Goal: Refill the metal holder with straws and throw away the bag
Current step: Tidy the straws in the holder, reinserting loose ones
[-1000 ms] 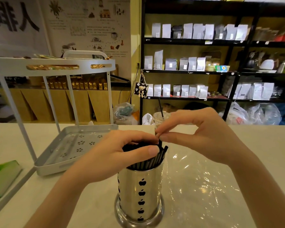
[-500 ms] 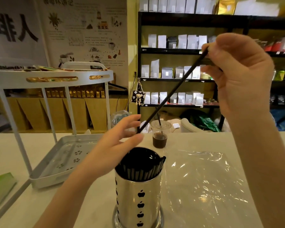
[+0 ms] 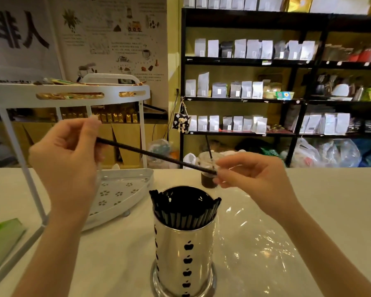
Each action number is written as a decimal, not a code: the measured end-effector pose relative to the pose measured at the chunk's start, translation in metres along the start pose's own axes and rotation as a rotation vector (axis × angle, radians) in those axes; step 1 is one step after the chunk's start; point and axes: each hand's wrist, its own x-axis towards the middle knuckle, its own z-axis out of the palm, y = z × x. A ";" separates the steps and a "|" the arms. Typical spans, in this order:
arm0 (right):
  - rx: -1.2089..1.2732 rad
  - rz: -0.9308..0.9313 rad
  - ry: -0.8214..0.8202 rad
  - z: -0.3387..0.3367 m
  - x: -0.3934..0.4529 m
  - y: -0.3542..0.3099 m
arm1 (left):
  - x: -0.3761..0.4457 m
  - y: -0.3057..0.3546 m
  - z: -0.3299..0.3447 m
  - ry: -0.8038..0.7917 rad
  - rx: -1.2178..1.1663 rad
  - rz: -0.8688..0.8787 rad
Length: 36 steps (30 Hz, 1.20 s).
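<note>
A shiny metal holder (image 3: pixel 183 256) with black apple cut-outs stands on the counter in front of me, packed with black straws (image 3: pixel 183 213). Above it I hold a single black straw (image 3: pixel 156 156) almost level, tilted down to the right. My left hand (image 3: pixel 66 155) pinches its left end and my right hand (image 3: pixel 251 174) pinches its right end. A clear plastic bag (image 3: pixel 261 241) lies flat and crinkled on the counter to the right of the holder, under my right forearm.
A white two-tier rack (image 3: pixel 69 97) stands at the left, its lower perforated tray (image 3: pixel 120 191) close to the holder. A plastic cup of dark drink (image 3: pixel 208 174) sits behind the holder. A green item (image 3: pixel 2 239) lies at the far left. Shelves fill the background.
One straw was pulled up out of the holder by my right hand. My left hand rose and took its other end, and my right hand came down, so the straw now lies nearly level.
</note>
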 end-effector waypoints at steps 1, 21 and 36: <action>-0.020 0.018 -0.049 0.003 -0.002 0.002 | -0.001 0.000 0.001 0.023 0.021 0.037; -0.211 -0.004 -0.525 -0.022 -0.003 -0.012 | -0.036 0.026 0.031 -0.626 0.044 0.217; -0.306 -0.168 -0.326 -0.012 -0.006 -0.012 | -0.031 0.020 0.026 -1.101 0.208 -0.207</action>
